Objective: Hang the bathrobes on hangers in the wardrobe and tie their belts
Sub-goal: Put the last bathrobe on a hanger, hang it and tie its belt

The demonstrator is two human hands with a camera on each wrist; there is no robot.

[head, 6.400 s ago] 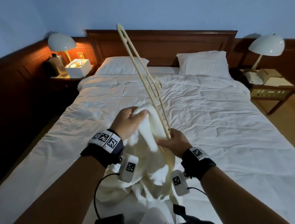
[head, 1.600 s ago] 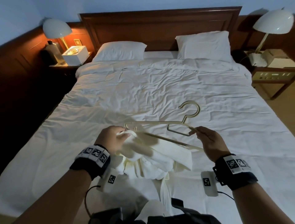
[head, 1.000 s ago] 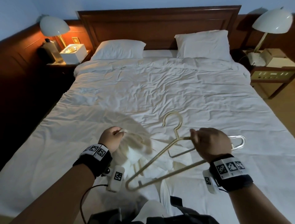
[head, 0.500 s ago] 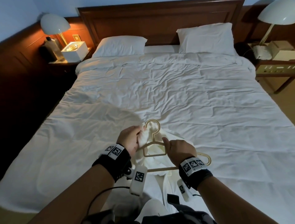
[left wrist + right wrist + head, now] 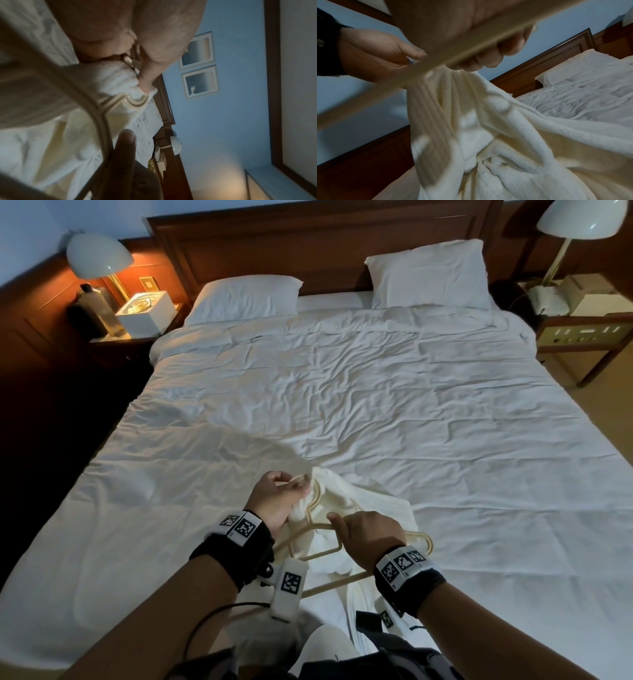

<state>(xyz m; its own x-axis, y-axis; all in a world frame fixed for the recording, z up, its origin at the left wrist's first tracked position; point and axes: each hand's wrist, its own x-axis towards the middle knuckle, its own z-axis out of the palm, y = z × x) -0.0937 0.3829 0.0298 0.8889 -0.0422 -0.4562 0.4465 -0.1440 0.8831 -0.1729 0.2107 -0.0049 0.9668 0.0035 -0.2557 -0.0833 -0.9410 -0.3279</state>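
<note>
Wide bed w/ rumpled white sheets (image 5: pixel 376 392) fills the view, and a cream terry bathrobe (image 5: pixel 363 505) lies bunched at its near edge, by the person. Beige plastic hanger (image 5: pixel 322 529) sits over the robe; left hand (image 5: pixel 277 501) pinches robe fabric by the hook, right hand (image 5: pixel 370 539) curls round the hanger's neck, hands close together.

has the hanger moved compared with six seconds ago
Yes. The hanger stood upright then, reaching as high as the headboard in the head view. Now it lies low and flat over the robe, near the bed's foot.
</note>
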